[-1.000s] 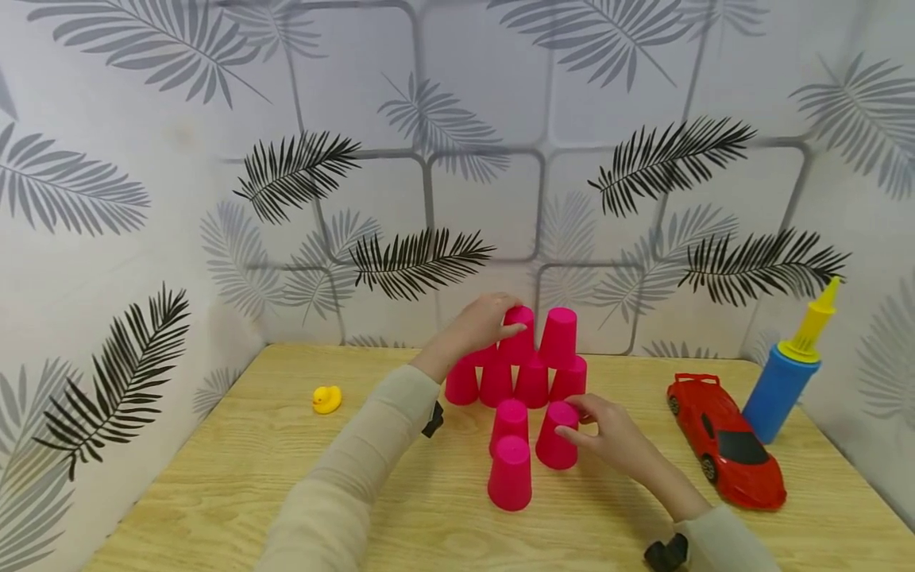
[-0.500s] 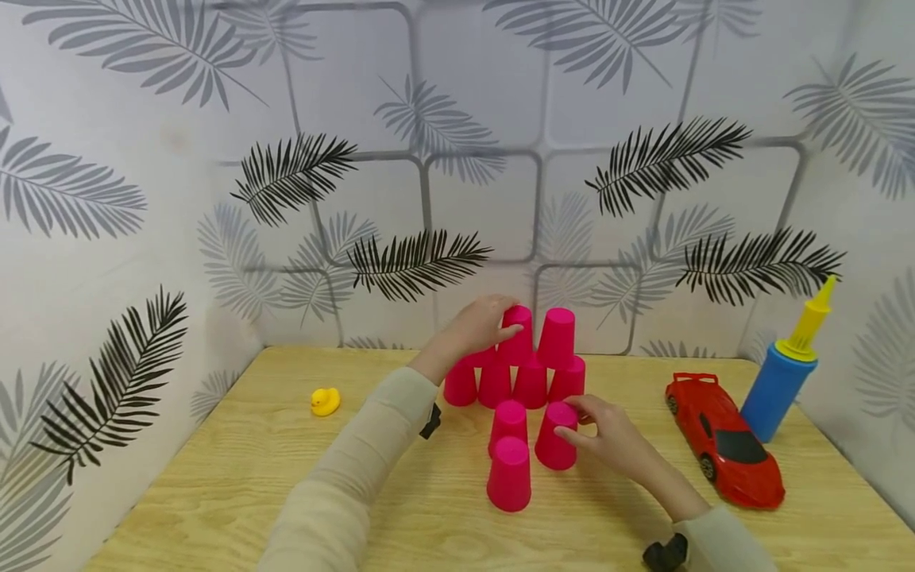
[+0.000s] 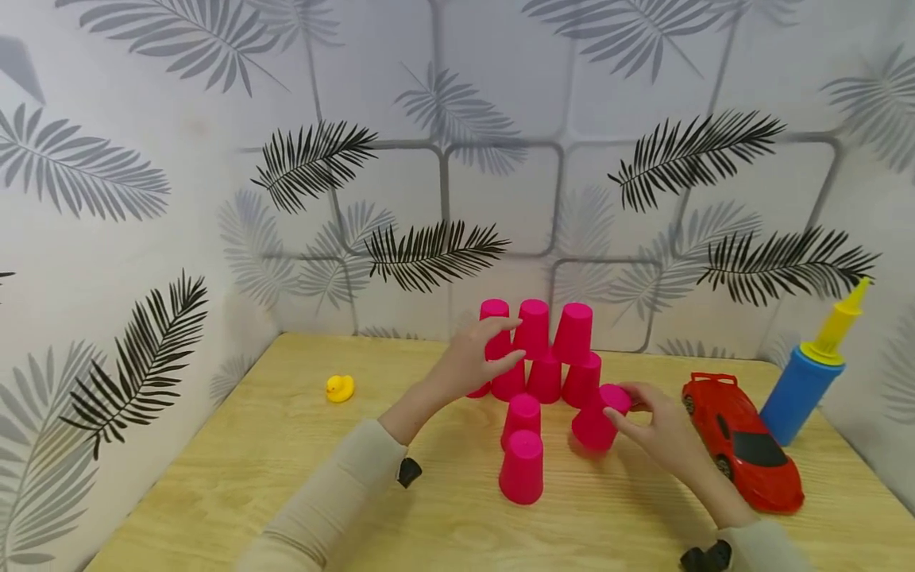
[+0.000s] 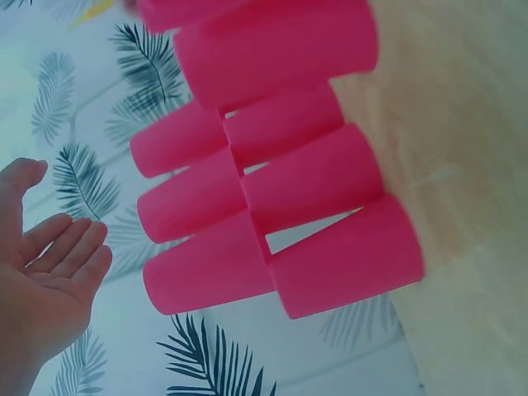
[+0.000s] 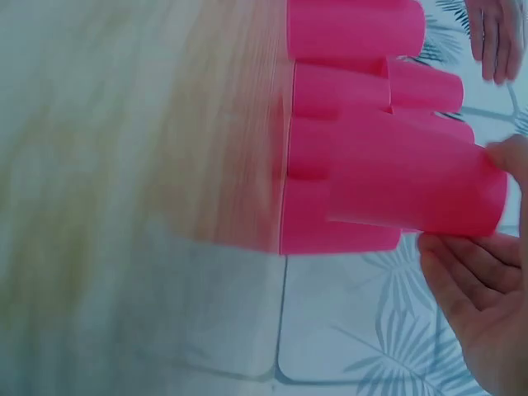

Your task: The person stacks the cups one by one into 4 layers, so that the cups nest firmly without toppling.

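Observation:
My right hand [image 3: 661, 433] pinches an upside-down pink cup [image 3: 595, 425] near its closed end, between thumb and fingers. That cup leans to the right, and the right wrist view shows it off the tabletop. To the left, my left hand [image 3: 465, 365] holds nothing; its fingers and thumb are spread apart, beside the stacked pink cups [image 3: 574, 334]. Three upside-down cups form the stack's upper row, on a lower row of several. The left hand partly hides the stack's left end. Two more pink cups [image 3: 522, 469] stand upside down in front, one behind the other.
A red toy car [image 3: 747, 449] and a blue pump with a yellow nozzle [image 3: 801, 389] stand on the right. A yellow rubber duck [image 3: 340, 388] sits at the left of the wooden table [image 3: 236, 469]. A leaf-patterned wall [image 3: 500, 199] closes off the back.
My left hand has come off the stack's middle upper cup and drawn back to the left. My right hand has lifted and tilted its cup, moving right. The head view has shifted slightly.

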`<act>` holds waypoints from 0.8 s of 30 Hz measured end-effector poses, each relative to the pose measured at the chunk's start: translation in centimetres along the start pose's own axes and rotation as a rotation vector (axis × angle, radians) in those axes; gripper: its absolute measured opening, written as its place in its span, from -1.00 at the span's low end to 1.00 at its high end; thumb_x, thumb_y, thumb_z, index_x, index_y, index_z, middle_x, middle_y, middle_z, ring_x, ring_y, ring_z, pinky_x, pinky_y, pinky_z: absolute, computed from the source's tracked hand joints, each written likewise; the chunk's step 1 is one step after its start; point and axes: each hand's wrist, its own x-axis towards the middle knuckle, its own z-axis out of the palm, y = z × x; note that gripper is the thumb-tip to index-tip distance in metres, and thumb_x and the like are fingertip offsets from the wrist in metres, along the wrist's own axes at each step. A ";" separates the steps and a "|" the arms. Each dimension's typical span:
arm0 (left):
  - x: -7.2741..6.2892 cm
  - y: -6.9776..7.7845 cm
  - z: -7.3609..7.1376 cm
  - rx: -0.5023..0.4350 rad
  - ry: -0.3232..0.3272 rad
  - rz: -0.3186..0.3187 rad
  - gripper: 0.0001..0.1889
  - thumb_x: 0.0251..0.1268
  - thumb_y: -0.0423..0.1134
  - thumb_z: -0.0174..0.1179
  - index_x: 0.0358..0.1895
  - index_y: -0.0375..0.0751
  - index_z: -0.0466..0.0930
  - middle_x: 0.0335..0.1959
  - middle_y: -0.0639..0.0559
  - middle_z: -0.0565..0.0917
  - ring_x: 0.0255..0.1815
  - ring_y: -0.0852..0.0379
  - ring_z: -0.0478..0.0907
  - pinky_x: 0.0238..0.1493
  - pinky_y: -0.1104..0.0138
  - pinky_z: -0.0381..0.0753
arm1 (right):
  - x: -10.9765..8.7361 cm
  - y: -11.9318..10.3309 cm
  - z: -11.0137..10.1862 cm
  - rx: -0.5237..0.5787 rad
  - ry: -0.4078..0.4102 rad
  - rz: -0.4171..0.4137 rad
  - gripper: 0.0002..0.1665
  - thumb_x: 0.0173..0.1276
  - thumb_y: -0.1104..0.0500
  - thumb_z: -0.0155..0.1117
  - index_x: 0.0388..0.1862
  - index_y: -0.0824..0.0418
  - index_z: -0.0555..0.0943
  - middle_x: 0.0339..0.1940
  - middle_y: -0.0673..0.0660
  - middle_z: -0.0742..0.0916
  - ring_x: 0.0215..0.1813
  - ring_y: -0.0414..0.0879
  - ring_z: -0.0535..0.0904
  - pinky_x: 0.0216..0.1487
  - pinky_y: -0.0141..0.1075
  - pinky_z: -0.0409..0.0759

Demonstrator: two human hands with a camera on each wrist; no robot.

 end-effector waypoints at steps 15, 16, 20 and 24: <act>-6.3 2.2 1.4 -0.126 -0.280 -0.145 -0.50 0.16 -0.07 0.39 0.14 -0.18 0.56 0.07 -0.01 0.67 0.08 0.05 0.63 0.12 0.38 0.65 | 4.3 -1.2 -2.2 0.406 0.580 0.212 -0.52 0.29 0.29 0.32 0.17 0.45 0.54 -0.19 -0.38 0.59 -0.13 -0.49 0.55 0.00 -0.77 0.49; -6.6 2.2 1.5 -0.125 -0.301 -0.163 -0.49 0.16 -0.05 0.39 0.15 -0.16 0.56 0.08 -0.01 0.66 0.09 0.05 0.62 0.11 0.40 0.65 | 4.7 -1.4 -2.1 0.433 0.588 0.214 -0.51 0.30 0.28 0.32 0.18 0.43 0.53 -0.17 -0.36 0.59 -0.11 -0.46 0.56 0.01 -0.76 0.50; -7.2 2.3 1.9 -0.108 -0.357 -0.203 -0.48 0.15 -0.01 0.40 0.15 -0.13 0.56 0.07 0.02 0.65 0.07 0.06 0.61 0.04 0.48 0.64 | 6.6 -2.1 -1.7 0.500 0.588 0.204 -0.50 0.32 0.25 0.30 0.22 0.37 0.51 -0.12 -0.31 0.61 -0.06 -0.40 0.57 0.01 -0.72 0.53; -7.6 2.5 2.1 -0.078 -0.360 -0.158 -0.51 0.12 0.00 0.42 0.08 -0.13 0.60 -0.01 0.05 0.70 -0.02 0.15 0.64 -0.01 0.55 0.60 | 8.6 -3.3 -1.3 0.512 0.555 0.155 -0.48 0.31 0.26 0.31 0.23 0.39 0.50 -0.12 -0.32 0.59 -0.05 -0.40 0.55 0.05 -0.71 0.51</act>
